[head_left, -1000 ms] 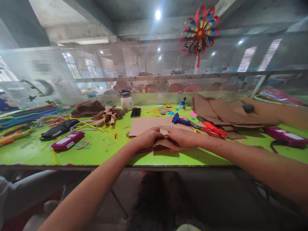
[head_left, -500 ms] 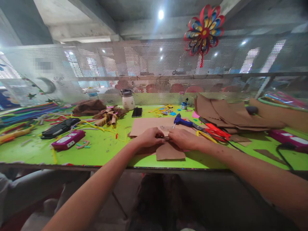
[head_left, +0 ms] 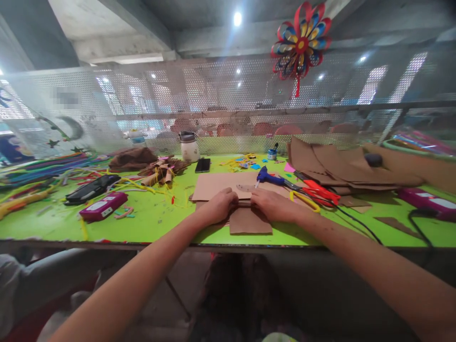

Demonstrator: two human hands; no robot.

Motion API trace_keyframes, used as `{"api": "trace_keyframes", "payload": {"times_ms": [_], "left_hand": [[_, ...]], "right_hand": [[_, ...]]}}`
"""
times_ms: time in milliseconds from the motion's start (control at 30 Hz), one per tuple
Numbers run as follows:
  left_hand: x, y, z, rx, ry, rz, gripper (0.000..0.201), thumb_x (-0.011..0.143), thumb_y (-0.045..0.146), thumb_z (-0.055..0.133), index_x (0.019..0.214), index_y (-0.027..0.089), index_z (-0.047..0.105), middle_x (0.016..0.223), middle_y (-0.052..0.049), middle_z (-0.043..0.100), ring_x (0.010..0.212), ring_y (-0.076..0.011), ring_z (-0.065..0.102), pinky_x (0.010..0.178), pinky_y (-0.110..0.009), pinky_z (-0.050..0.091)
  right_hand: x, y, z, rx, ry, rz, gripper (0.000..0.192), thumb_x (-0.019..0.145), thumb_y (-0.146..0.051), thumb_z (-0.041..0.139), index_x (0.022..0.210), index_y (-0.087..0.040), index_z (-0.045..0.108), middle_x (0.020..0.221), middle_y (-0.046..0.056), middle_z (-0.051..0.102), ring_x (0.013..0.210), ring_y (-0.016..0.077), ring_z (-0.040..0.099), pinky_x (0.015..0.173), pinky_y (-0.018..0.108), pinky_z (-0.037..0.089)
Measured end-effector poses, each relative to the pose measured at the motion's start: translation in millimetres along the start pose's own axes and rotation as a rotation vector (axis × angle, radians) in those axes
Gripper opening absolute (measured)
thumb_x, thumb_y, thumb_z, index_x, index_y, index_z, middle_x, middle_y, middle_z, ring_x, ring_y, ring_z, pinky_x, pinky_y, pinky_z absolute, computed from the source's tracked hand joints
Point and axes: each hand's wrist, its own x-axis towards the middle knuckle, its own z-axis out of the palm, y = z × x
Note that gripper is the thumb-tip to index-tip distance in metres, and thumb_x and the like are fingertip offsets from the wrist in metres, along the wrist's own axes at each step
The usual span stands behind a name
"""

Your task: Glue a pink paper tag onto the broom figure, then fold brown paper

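We hold a brown cardboard piece (head_left: 249, 221) flat on the green worktop (head_left: 156, 221), at its near edge. The left hand (head_left: 219, 206) and right hand (head_left: 272, 205) sit side by side on its far edge, each grip pressed together onto the card. The piece is thin, matte and rectangular, with straight cut edges. Just beyond the grip lies a larger cardboard sheet (head_left: 221, 184). To the right of the grip lie a blue glue gun (head_left: 267, 177) and red scissors (head_left: 318, 192).
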Motion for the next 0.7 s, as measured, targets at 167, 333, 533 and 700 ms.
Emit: {"api": "trace_keyframes", "payload": {"times_ms": [167, 333, 533, 700], "left_hand": [[-9, 8, -1.1, 0.240, -0.013, 0.145, 0.011, 0.082, 0.013, 0.045, 0.087, 0.014, 0.054, 0.090, -0.009, 0.050, 0.082, -0.0202, 0.047, 0.076, -0.032, 0.041], [-9, 12, -10.3, 0.272, -0.066, 0.171, 0.016, 0.082, 0.016, 0.044, 0.089, 0.013, 0.059, 0.090, -0.011, 0.054, 0.086, -0.0220, 0.049, 0.080, -0.034, 0.041], [24, 4, -55.0, -0.235, -0.048, -0.151, 0.035, 0.080, 0.025, 0.047, 0.109, 0.013, 0.060, 0.104, -0.009, 0.064, 0.088, -0.0171, 0.058, 0.078, -0.028, 0.045], [54, 4, -58.9, -0.341, -0.382, -0.107, 0.042, 0.088, 0.041, 0.038, 0.086, 0.011, 0.067, 0.085, -0.008, 0.069, 0.073, -0.0151, 0.058, 0.068, -0.025, 0.044]], "right_hand": [[-8, -10, -9, -0.043, 0.005, 0.000, 0.011, 0.078, -0.005, 0.051, 0.085, -0.012, 0.056, 0.090, 0.010, 0.056, 0.084, 0.0195, 0.049, 0.073, 0.031, 0.042], [-10, -12, -1, -0.129, 0.054, 0.014, 0.014, 0.080, -0.003, 0.047, 0.085, -0.012, 0.057, 0.089, 0.010, 0.055, 0.086, 0.0212, 0.047, 0.069, 0.031, 0.042], [-6, -13, 2, -0.153, 0.191, 0.003, 0.014, 0.084, -0.008, 0.046, 0.090, -0.011, 0.057, 0.093, 0.012, 0.055, 0.093, 0.0239, 0.043, 0.074, 0.034, 0.041], [-3, -18, -2, -0.211, 0.269, -0.011, 0.021, 0.089, -0.011, 0.040, 0.099, -0.009, 0.057, 0.094, 0.013, 0.055, 0.091, 0.0240, 0.043, 0.079, 0.036, 0.041]]}}
